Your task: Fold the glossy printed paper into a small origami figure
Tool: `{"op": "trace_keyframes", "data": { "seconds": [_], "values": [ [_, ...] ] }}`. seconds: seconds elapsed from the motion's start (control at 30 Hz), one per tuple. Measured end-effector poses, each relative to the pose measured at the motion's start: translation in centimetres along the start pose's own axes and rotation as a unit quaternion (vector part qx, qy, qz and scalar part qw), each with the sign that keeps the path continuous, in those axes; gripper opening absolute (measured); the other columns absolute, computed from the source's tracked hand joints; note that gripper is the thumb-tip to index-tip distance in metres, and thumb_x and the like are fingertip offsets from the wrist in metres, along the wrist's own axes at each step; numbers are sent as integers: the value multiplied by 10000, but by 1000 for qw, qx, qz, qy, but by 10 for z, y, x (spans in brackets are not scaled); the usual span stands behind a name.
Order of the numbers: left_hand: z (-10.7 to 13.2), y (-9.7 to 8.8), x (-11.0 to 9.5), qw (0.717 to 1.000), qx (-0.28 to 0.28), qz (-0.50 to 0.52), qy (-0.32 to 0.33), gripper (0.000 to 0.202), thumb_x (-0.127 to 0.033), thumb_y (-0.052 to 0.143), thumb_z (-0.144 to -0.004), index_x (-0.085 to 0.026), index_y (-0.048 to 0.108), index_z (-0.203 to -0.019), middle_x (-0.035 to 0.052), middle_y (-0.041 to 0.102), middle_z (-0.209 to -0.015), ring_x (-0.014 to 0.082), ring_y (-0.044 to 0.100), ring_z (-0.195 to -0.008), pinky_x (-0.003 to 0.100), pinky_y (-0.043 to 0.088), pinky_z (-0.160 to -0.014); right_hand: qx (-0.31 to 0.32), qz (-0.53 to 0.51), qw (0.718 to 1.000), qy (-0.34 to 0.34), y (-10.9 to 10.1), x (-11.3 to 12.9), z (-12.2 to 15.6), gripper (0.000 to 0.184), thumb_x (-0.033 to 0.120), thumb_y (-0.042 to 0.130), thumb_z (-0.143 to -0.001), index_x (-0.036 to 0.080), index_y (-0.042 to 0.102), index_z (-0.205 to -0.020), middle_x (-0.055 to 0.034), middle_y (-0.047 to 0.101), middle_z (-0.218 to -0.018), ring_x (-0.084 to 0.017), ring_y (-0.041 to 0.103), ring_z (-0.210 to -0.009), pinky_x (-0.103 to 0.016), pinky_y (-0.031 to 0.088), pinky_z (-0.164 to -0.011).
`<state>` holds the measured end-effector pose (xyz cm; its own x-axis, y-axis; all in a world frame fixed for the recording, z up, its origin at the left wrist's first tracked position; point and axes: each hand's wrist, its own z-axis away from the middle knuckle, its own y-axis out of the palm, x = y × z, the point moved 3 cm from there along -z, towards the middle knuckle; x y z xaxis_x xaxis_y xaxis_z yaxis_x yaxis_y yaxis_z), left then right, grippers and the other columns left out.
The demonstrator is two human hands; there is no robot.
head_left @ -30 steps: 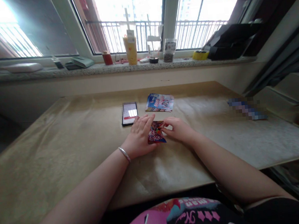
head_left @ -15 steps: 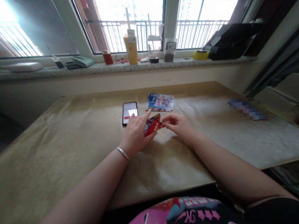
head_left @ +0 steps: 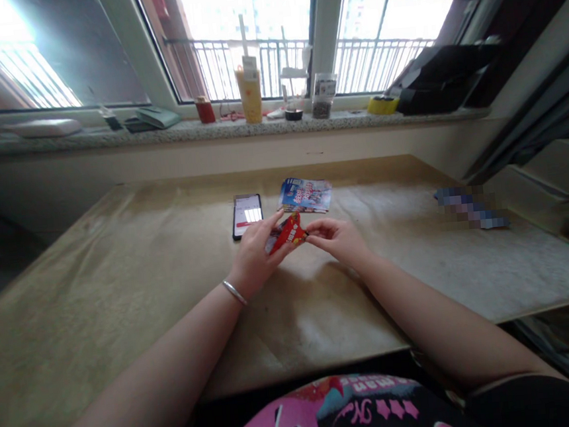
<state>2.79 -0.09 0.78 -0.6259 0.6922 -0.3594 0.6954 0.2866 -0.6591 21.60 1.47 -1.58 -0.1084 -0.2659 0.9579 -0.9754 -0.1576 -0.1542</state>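
A small red packet [head_left: 286, 233] is held just above the table [head_left: 121, 287], tilted with its red side up. My left hand [head_left: 253, 256], with a silver bracelet at the wrist, grips the packet's left side with curled fingers. My right hand [head_left: 336, 239] pinches the packet's right edge. A phone [head_left: 246, 215] with a lit screen lies right behind my left hand. A blue packet [head_left: 305, 195] lies flat behind the red one.
A blurred blue object [head_left: 468, 209] lies at the table's right. The window sill [head_left: 207, 130] behind holds a yellow cup [head_left: 250, 93], a red jar [head_left: 204, 110], a clear container [head_left: 323, 96], a yellow tape roll [head_left: 381, 104] and a black bag [head_left: 439, 77].
The red packet lay flat under both hands; both hands have lifted it off the table and tipped it, showing its red side. The hands moved slightly away from me.
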Motion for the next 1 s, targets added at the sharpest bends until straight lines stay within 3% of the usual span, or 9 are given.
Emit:
{"op": "trace_keyframes", "data": {
  "seconds": [0.27,0.5,0.77,1.0],
  "values": [
    [-3,-3,-7,998,-39,-23,49,461,-403,602,-834,-192,508,-1233,75,640,-982,202,580,-906,364,463,-840,-5,42,998,-48,2,-1,1,264,362,697,-694,181,699,-885,-47,715,-867,-171,666,-769,-319,551,-756],
    [-2,-6,-10,987,-64,-70,132,312,-383,629,-818,-198,582,-1065,42,669,-887,186,596,-839,386,427,-914,4,172,969,-176,4,17,7,107,238,637,-786,225,722,-849,-28,718,-855,-157,656,-773,-277,542,-700],
    [-3,-10,-14,985,-53,-71,151,215,-351,650,-803,-209,588,-953,20,654,-878,165,590,-826,425,371,-1003,-23,202,940,-275,4,31,13,104,207,607,-817,224,704,-851,-38,705,-851,-145,647,-789,-271,546,-689],
    [-4,-9,-13,991,-70,1,116,174,-297,648,-800,-187,581,-918,47,661,-895,184,589,-848,384,451,-883,-56,204,930,-301,2,37,17,97,198,601,-818,215,688,-856,-43,684,-856,-132,631,-779,-242,542,-618]
  ]
}}
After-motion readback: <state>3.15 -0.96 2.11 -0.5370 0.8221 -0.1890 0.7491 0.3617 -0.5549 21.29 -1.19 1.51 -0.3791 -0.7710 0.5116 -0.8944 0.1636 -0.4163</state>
